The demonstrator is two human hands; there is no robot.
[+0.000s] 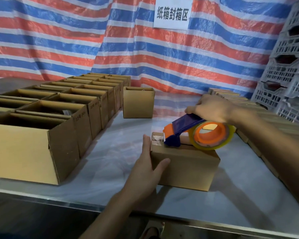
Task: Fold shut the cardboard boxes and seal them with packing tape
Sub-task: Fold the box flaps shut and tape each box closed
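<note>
One box (185, 163), one tape dispenser (183, 128), left hand (145, 169), right hand (212, 109)

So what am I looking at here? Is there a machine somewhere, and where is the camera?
There is no machine here. These are a person's two bare hands, filmed by one camera worn on the head, looking forward and down. The left hand lies flat against the end of a closed cardboard box on the white table, steadying it. The right hand grips a blue and orange tape dispenser, whose front rests on the box's top, where some clear tape already shows. Rows of open boxes stand to the left, and a striped tarpaulin hangs behind.
</note>
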